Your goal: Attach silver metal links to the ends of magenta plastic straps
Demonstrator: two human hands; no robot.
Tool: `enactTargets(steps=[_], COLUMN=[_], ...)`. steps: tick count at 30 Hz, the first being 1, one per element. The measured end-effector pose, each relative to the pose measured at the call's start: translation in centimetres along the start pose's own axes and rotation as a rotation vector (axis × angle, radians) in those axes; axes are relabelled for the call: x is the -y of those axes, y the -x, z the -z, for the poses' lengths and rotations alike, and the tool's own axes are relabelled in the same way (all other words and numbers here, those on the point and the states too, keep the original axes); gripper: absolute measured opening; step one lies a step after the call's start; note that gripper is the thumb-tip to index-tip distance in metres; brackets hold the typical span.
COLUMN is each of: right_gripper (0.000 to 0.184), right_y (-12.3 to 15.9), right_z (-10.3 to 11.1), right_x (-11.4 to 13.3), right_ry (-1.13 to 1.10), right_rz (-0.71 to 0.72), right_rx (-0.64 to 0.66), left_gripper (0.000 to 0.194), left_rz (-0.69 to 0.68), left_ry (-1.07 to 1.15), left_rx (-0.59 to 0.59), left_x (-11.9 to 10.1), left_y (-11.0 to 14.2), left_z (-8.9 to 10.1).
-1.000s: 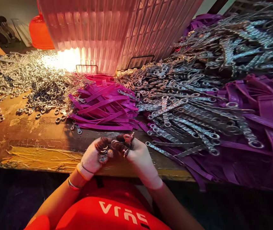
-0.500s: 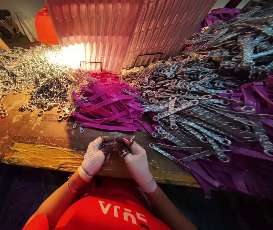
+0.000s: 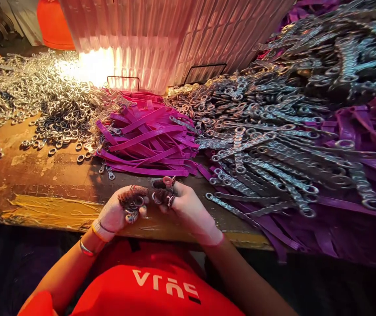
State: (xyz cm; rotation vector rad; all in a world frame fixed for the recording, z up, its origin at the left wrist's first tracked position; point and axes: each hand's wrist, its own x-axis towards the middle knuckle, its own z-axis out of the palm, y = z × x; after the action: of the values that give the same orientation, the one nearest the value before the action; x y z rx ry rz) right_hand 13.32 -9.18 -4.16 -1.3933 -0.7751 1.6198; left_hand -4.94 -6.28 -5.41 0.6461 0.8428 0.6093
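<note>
My left hand (image 3: 113, 213), in a white glove with dark worn fingertips, curls around several small metal rings (image 3: 138, 201) above the table's front edge. To its right, my right hand (image 3: 193, 210), gloved the same way, pinches a single metal ring (image 3: 157, 198) between dark fingertips. The two hands are a small gap apart. How the ring is gripped is partly hidden by the fingers. Just behind them lies a heap of magenta straps (image 3: 151, 136).
Loose metal rings (image 3: 71, 118) are heaped at the left of the wooden table (image 3: 56, 175). Long ringed metal strips (image 3: 257, 145) pile up on the right, over purple straps (image 3: 326, 228). Corrugated translucent sheets (image 3: 135, 39) stand behind, near a bright lamp and its orange shade (image 3: 54, 24).
My hands came together, fingertips meeting half a second ago, and have since parted. My left hand has moved left and turned so the rings in it show. The camera view has shifted slightly.
</note>
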Motion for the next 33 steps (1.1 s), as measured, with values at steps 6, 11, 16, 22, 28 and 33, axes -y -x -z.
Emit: enactTargets(steps=[6, 11, 16, 22, 28, 33], right_gripper=[0.035, 0.023, 0.026, 0.021, 0.008, 0.013], right_y=[0.0, 0.1, 0.8, 1.9, 2.3, 3.4], right_z=[-1.2, -1.5, 0.7, 1.7, 2.3, 3.0], right_x=[-0.5, -1.9, -1.6, 0.7, 2.6, -2.0], right_ry=[-0.046, 0.125, 0.546, 1.298, 1.535, 1.315], right_rz=[-0.052, 0.101, 0.371, 0.295, 0.371, 0.427], right_rx=[0.075, 0.056, -0.054, 0.122, 0.299, 0.008], left_gripper=[0.035, 0.029, 0.027, 0.021, 0.029, 0.020], left_rz=[-0.254, -0.241, -0.161, -0.110, 0.100, -0.040], left_ry=[-0.391, -0.487, -0.632, -0.677, -0.247, -0.323], left_rx=[-0.091, -0.039, -0.067, -0.003, 0.037, 0.001], left_x=[1.2, 1.2, 0.4, 0.5, 1.3, 1.6], left_y=[-0.4, -0.3, 0.1, -0.1, -0.6, -2.1], left_z=[-0.9, -1.9, -2.3, -2.5, -3.4, -4.6])
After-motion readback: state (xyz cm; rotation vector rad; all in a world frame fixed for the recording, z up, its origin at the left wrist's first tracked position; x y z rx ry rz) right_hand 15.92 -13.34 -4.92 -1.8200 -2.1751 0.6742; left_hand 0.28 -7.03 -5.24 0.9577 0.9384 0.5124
